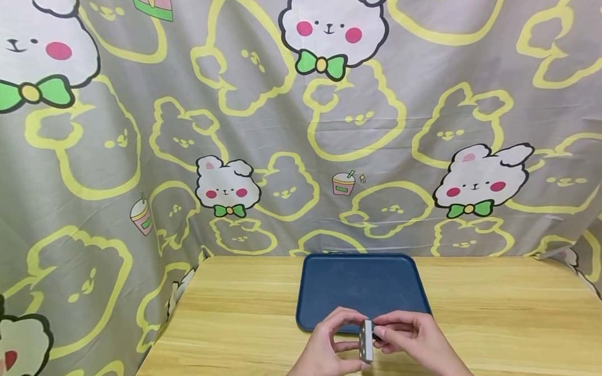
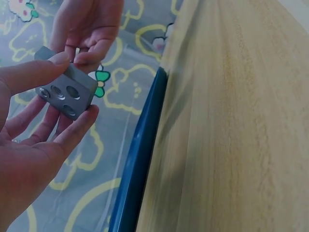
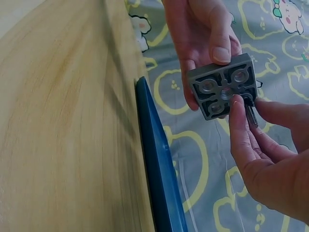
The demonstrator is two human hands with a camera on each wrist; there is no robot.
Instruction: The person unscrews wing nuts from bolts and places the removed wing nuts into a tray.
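Observation:
Between finger and thumb my left hand (image 1: 324, 349) holds a square grey metal block (image 1: 366, 342) on edge, above the front of the blue tray. Several round holes pierce its flat face in the left wrist view; a shiny screw head (image 2: 44, 93) sits in one corner hole. The ribbed back face shows in the right wrist view. There a threaded screw (image 3: 252, 116) sticks out at one corner, with something dark around its base. My right hand (image 3: 273, 150) pinches about this screw, one fingertip against the block.
A dark blue tray (image 1: 355, 281) lies on the wooden table (image 1: 226, 326), behind and below my hands. A grey curtain (image 1: 258, 139) with rabbit prints hangs along the table's back and left side.

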